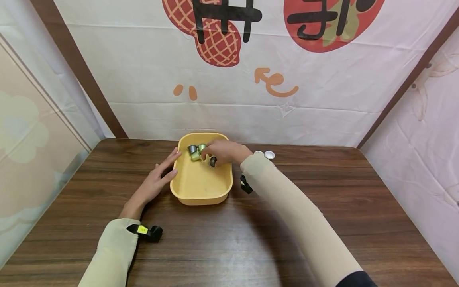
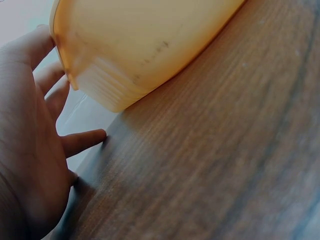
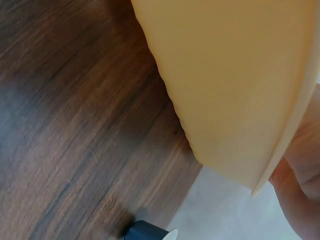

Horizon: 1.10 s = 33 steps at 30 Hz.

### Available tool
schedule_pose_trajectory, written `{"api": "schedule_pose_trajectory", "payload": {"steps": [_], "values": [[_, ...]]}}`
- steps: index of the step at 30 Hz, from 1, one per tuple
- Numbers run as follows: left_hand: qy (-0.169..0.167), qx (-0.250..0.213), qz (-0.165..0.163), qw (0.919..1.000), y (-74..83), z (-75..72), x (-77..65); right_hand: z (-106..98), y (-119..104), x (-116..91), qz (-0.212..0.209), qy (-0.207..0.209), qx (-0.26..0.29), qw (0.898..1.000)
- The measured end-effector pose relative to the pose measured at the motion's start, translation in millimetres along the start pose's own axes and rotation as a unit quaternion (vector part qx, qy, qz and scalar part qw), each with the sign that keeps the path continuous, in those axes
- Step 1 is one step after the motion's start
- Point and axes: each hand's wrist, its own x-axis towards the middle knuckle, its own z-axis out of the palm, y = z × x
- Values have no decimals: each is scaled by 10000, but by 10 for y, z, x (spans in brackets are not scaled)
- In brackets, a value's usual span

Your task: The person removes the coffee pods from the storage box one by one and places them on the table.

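A yellow plastic bin (image 1: 201, 187) stands on the table with several small coffee capsules inside near its far end. Green capsules (image 1: 195, 156) lie beside a dark grey-blue capsule (image 1: 192, 149). My right hand (image 1: 224, 151) reaches over the bin's right rim, fingers bent down among the capsules. A dark capsule (image 1: 213, 161) shows just under this hand; whether the fingers grip it is hidden. My left hand (image 1: 157, 179) has its fingers spread, touching the bin's left rim. In the left wrist view, the fingertips of the left hand (image 2: 25, 125) meet the bin's edge (image 2: 62, 55).
Right of the bin, behind my right wrist, are capsules with pale round lids (image 1: 269, 154). One dark capsule (image 3: 147, 231) appears at the bottom of the right wrist view. A printed white cloth (image 1: 143, 79) hangs behind the brown wooden table (image 1: 322, 191).
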Motion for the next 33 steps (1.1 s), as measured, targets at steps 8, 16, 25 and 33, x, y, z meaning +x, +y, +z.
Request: {"api": "schedule_pose_trajectory", "payload": {"steps": [8,16,25,33], "values": [[-14,-6,34,10000,-13,22,8,68,-26,46,61,-141,13,9999],[-14,-2,77,10000,-15,28,15,53,-12,27,-9,-83,137,9999],[5,32,29,10000,-21,12,8,-29,-4,-15,-209,69,270,9994],[9,19,37,10000,-17,4,5,-70,43,-52,-114,221,508,9984]]}}
